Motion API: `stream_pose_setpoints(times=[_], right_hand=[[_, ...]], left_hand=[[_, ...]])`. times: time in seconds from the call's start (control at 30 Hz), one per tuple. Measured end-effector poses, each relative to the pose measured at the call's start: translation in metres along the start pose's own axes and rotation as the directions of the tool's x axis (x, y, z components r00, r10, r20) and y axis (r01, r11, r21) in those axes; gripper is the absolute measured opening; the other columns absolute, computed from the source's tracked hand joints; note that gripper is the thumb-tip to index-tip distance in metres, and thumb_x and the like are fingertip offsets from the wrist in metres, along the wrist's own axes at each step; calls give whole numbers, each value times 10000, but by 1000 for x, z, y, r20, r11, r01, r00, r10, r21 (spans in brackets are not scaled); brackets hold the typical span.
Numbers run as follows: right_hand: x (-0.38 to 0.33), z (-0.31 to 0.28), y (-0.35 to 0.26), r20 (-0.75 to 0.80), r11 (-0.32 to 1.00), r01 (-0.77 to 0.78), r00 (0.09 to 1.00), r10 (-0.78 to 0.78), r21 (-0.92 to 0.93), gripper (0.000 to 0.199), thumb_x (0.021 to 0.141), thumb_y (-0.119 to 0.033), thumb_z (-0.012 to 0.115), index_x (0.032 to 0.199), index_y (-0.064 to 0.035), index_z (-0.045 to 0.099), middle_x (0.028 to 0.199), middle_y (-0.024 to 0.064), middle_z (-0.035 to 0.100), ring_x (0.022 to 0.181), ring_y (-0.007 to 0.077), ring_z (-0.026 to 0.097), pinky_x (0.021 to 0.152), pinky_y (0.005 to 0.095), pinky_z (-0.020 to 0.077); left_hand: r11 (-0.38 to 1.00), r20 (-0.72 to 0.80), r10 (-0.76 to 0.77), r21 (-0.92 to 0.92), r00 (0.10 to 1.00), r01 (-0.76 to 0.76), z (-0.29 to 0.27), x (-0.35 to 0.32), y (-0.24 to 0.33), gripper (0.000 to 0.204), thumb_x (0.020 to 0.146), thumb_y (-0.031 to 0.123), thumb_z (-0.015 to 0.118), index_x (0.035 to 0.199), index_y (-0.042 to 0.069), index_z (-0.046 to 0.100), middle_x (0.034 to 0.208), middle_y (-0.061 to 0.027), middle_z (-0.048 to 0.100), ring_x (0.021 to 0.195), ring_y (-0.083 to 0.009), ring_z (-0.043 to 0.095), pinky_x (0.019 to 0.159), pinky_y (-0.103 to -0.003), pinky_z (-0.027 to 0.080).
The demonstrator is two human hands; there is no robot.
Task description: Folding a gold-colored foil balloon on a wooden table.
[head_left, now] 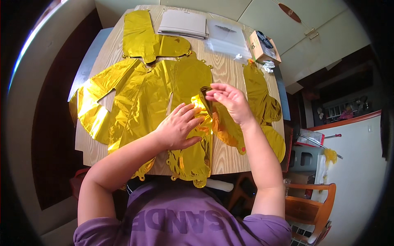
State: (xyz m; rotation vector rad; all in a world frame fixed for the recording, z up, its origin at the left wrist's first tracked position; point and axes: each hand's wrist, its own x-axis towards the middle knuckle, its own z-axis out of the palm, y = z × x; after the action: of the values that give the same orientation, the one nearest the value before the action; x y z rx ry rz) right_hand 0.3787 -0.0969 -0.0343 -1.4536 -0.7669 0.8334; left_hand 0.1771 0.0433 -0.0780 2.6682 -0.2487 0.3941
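"Where do we see the gold foil piece against the two hands?"

"We find it in the middle of the wood-grained table, under and between them. It reaches beyond both hands toward the far side, and more foil spills below toward the near edge."

"And the left hand?"

"We see it palm down with the fingers fanned wide, lying on the foil. Its fingertips touch the lower part of a bright, creased fold."

"The right hand?"

"It is raised just to the right of that fold, fingers narrowed toward the thumb at a lifted, dark-looking edge. We cannot tell whether the edge is pinched or only touched."

"What lies around them?"

"To the left we have a broad gold sheet, wrinkled and shiny, with a gap through it. Well to the right, past the right wrist, rests a curved gold piece. At the far side we see an upper gold piece, a stack of white sheets, clear plastic sleeves and a small open box."
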Motion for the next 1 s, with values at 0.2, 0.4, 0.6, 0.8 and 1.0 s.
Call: stream_pose_setpoints(times=[0.2, 0.4, 0.6, 0.8, 1.0], right_hand=[[-19, -18, 29, 101, 521, 306, 918, -384, -797, 321, 828, -64, 673, 1144, -45, 727, 1264, 156, 685, 1158, 380, 639, 1016, 426, 509], [-19, -10, 47, 311, 189, 425, 843, -439, -886, 387, 931, -238, 670, 1255, -28, 676, 1373, 140, 633, 1288, 328, 564, 1137, 469, 385], [-23, -7, 48, 317, 134, 387, 875, -367, -912, 473, 976, -286, 647, 1374, -34, 605, 1473, 132, 562, 1382, 329, 489, 1184, 493, 327], [-22, -11, 52, 302, 177, 364, 905, -299, -914, 564, 985, -349, 616, 1451, -47, 521, 1544, 151, 472, 1434, 351, 405, 1212, 521, 259], [-18, -15, 50, 319, 211, 374, 914, -252, -903, 661, 953, -398, 649, 1500, -77, 463, 1591, 137, 410, 1467, 348, 354, 1223, 517, 239]], left_hand=[[1000, -33, 9, -14, 999, -9, 2, -1, 0, 635, 899, 470, 696, 1380, 80, 556, 1461, -190, 489, 1410, -395, 411, 1193, -566, 300], [1000, -21, 9, -24, 1000, -9, -1, 1, 1, 638, 889, 463, 703, 1377, 76, 563, 1384, -206, 526, 1378, -412, 435, 1187, -570, 307], [1000, -8, 1, -12, 1000, -1, -3, 1, 1, 646, 884, 461, 709, 1384, 80, 559, 1369, -210, 531, 1371, -419, 438, 1188, -574, 303], [1000, -2, 3, -25, 1000, -3, 0, 2, 1, 645, 891, 455, 700, 1395, 82, 549, 1411, -207, 511, 1384, -420, 425, 1195, -575, 292], [989, -73, -14, -149, 997, 3, -8, 1, 0, 588, 910, 371, 712, 1383, 62, 552, 1417, -210, 509, 1378, -406, 444, 1181, -542, 332]])
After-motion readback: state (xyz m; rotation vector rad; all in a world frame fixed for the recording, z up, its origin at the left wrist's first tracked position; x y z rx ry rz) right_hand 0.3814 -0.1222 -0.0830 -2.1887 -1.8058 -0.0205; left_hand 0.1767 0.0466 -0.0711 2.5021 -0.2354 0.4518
